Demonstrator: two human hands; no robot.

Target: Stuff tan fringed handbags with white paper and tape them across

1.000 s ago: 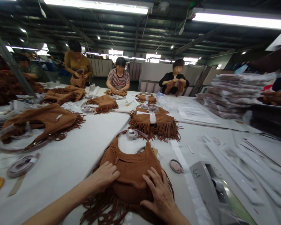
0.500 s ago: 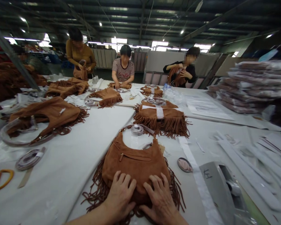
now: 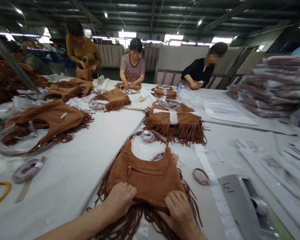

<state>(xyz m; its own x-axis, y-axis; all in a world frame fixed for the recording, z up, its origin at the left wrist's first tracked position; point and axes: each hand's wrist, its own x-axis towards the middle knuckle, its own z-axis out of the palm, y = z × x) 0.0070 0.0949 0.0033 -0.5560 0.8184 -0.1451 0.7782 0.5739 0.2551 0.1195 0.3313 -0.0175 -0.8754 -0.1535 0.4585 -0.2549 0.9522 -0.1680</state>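
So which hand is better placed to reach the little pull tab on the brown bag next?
Probably the left hand: it is at the lower edge of the brown bag, just below the pull tab, on the same side. The right hand is at the bag's other lower corner, farther away.

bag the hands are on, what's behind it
Behind the front bag, a coiled strap sits by its handle, and a second fringed bag lies farther off. What the front bag's body covers cannot be seen.
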